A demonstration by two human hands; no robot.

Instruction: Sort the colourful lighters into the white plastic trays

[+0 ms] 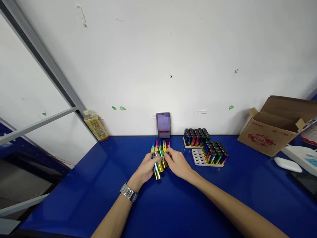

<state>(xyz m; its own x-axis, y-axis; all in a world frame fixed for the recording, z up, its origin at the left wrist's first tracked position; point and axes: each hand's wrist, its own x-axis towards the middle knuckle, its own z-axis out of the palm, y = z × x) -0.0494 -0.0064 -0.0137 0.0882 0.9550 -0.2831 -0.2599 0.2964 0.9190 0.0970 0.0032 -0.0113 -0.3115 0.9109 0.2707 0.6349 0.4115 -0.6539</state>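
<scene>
Several shiny, rainbow-and-gold metallic cases, lighter-like in shape, are gripped in my left hand [146, 167], with gold ends [157, 173] sticking out below the fingers. My right hand [177, 162] is close beside it, its fingers pinched at a greenish case [161, 152] at the edge of the bunch. Fingers partly cover the cases, so their exact kind is unclear. Just beyond my hands, a row of similar colourful cases [157, 144] lies on the blue table [99, 198].
A propped phone-like screen [163, 125] leans on the wall. To the right are a full rack of black-topped cases [196, 137] and a partly filled white rack [198, 158]. An open cardboard box [268, 134] and white mouse-like object [288, 164] lie farther right; a bottle [96, 126] stands left.
</scene>
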